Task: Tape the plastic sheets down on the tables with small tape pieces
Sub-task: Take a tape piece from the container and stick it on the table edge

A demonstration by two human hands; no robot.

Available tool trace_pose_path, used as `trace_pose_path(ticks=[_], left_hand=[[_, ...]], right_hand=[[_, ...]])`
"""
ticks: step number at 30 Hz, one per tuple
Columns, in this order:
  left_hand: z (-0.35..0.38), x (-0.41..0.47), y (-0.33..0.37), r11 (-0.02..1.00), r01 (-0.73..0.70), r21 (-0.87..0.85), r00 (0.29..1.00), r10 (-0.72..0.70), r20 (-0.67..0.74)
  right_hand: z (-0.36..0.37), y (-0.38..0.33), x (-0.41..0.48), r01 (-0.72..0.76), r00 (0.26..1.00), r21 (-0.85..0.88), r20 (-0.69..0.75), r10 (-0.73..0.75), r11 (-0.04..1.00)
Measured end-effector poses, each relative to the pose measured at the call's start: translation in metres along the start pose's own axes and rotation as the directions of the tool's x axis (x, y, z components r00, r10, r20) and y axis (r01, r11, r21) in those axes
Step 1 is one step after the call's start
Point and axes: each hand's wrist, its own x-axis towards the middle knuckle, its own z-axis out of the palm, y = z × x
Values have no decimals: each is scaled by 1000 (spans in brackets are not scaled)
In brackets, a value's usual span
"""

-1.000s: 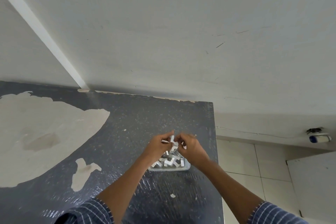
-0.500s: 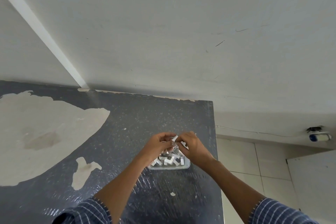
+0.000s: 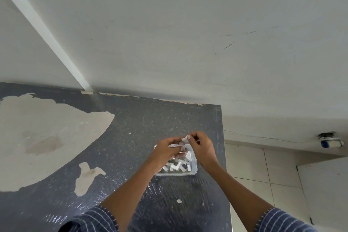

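Your left hand (image 3: 165, 149) and right hand (image 3: 202, 146) pinch one tape piece (image 3: 185, 139) between their fingers (image 3: 188, 137), above the tray (image 3: 194, 170) of pieces. Dark counter (image 3: 131, 137), plastic sheet (image 3: 169, 190) over it; white wall (image 3: 188, 34) behind.

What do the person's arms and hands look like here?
Both hands, left and right, are bare: no gloves, rings or watch visible. Forearms are bare too. Each arm wears a dark blue sleeve with thin white stripes, left and right, pushed up the arm.
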Motion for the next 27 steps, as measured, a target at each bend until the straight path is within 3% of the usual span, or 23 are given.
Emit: trace_pose_path(ticks=[9,15,23,27], left_hand=[[3,-1,-1,999,-15,-28,996,13,-87],[8,2,-8,998,1,-65,982,-14,-187],[16,5,-5,1000,-15,12,962,17,-273],[13,7,-9,1000,-5,20,951,11,-310]], right_hand=[[2,7,1,-237,969,389,26,246,891],[5,13,1,-303,949,495,73,308,814],[5,15,2,-388,893,717,137,428,580],[8,14,3,-388,890,711,123,440,586]])
